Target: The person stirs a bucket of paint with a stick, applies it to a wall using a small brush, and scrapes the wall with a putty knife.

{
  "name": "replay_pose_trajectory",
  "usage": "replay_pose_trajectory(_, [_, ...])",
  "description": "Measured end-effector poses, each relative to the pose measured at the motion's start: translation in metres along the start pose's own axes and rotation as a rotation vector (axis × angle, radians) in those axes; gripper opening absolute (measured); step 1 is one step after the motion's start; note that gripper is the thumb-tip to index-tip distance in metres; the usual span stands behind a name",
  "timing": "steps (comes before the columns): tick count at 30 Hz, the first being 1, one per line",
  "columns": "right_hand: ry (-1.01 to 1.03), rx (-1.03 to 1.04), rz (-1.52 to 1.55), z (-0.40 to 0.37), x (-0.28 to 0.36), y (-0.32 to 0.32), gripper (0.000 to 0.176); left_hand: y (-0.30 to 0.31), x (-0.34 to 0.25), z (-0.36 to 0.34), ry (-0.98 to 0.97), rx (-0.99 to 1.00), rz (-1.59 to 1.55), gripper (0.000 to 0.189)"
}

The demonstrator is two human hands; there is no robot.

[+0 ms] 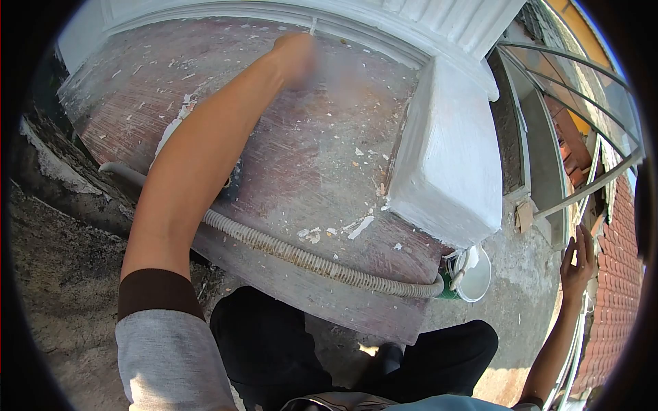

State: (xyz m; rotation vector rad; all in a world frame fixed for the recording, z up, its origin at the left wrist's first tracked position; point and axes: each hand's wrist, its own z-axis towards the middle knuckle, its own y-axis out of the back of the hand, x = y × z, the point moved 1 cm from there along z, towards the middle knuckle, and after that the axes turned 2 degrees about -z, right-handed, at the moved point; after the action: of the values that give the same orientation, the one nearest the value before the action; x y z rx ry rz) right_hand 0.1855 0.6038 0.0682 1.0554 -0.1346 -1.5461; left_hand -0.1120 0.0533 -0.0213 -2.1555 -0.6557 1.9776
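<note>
My left hand [296, 58] reaches far forward over the reddish-grey ledge [322, 171], close to the foot of the white moulded wall [391, 27]. Its fingers look closed, but a blur covers part of them. A narrow white tip [313, 26] sticks out above the fingers against the moulding; the rest of that thing is hidden. Off to the right, my right hand [579, 264] is held out with its fingers spread and nothing in it, beside the red tiled roof [613, 281].
A ribbed hose [315, 264] runs along the ledge's near edge. White paint flakes [360, 227] lie scattered on the ledge. A white block [445, 157] stands at right, with a white bucket [474, 277] below it. Metal bars [582, 188] curve at far right.
</note>
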Motion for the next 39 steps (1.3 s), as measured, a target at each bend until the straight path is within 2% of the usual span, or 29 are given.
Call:
replay_pose_trajectory(10, [-0.034, 0.007, 0.018, -0.006, 0.001, 0.001, 0.036, -0.048, 0.022, -0.039, 0.089, 0.113, 0.163, 0.009])
replay_pose_trajectory(13, [-0.028, 0.017, 0.006, -0.009, -0.001, 0.003, 0.036, -0.050, 0.015, -0.045, 0.069, 0.088, 0.074, 0.009])
replay_pose_trajectory(19, [-0.048, 0.014, 0.000, -0.017, -0.008, 0.012, 0.034, -0.007, -0.015, -0.020, 0.066, 0.098, 0.044, 0.011])
replay_pose_trajectory(25, [-0.090, 0.042, -0.018, -0.022, -0.008, 0.019, 0.033, 0.028, -0.032, 0.014, 0.073, 0.011, -0.047, 0.011])
replay_pose_trajectory(28, [-0.076, 0.040, -0.027, -0.022, -0.012, 0.021, 0.033, 0.036, -0.031, 0.020, 0.005, -0.060, -0.060, 0.010])
replay_pose_trajectory(32, [-0.064, 0.019, -0.017, -0.024, -0.016, 0.020, 0.033, 0.022, -0.021, 0.013, 0.047, -0.007, -0.074, 0.008])
replay_pose_trajectory(34, [-0.067, 0.013, -0.020, -0.024, -0.015, 0.018, 0.033, -0.006, -0.010, -0.010, 0.038, 0.005, -0.117, 0.007])
replay_pose_trajectory(39, [-0.068, 0.013, -0.013, -0.021, -0.009, 0.014, 0.034, -0.049, 0.021, -0.031, 0.095, 0.073, 0.034, 0.009])
